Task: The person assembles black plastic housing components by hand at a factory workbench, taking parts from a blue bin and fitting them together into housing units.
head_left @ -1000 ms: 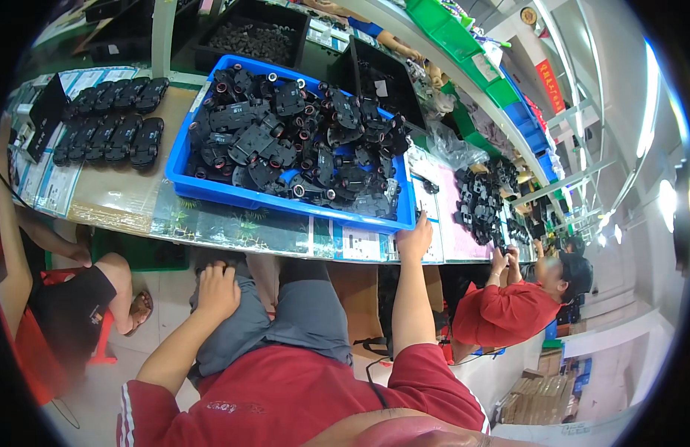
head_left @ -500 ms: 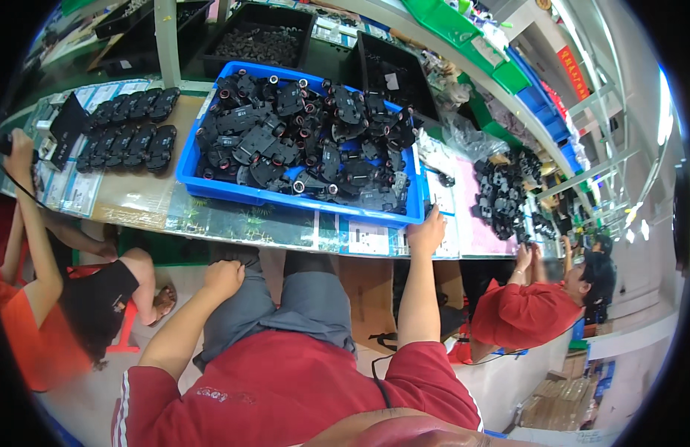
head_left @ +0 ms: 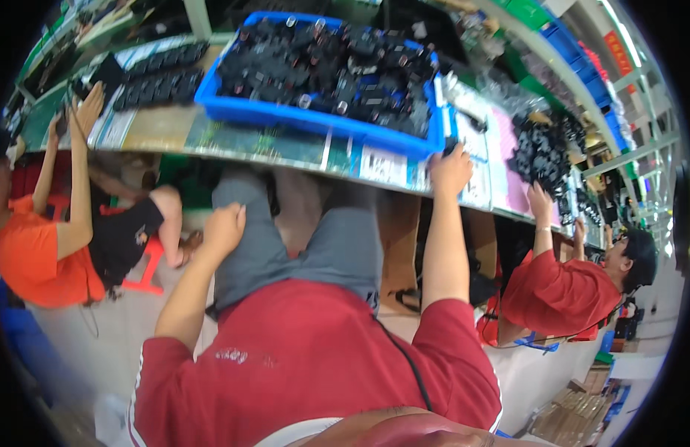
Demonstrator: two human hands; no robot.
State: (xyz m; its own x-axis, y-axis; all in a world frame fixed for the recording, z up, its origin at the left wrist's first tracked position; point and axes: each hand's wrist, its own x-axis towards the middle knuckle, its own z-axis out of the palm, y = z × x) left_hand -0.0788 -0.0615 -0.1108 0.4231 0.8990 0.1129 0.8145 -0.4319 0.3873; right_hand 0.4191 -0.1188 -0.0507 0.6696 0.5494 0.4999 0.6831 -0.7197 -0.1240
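Observation:
My left hand (head_left: 227,226) is curled into a loose fist above my left thigh, and no object shows in it. At the front right corner of a blue tray (head_left: 315,130), my right hand (head_left: 451,170) has its fingers closed around a small black part (head_left: 451,144); its exact kind is too blurred to tell. The tray is heaped with black toy-car chassis (head_left: 360,93), some with small wheels and shiny ring-like bits. More flat black chassis (head_left: 159,88) lie in rows on the bench to the left of the tray.
A co-worker in orange (head_left: 51,253) sits to the left, another in red (head_left: 565,294) to the right. Black parts (head_left: 539,153) lie piled on a pink sheet at right. Dark bins stand behind the tray. The bench edge (head_left: 285,160) runs above my knees.
The whole view has shifted, so the bench sits higher in the picture. My left hand has come up slightly off my thigh. The person at left has both hands raised.

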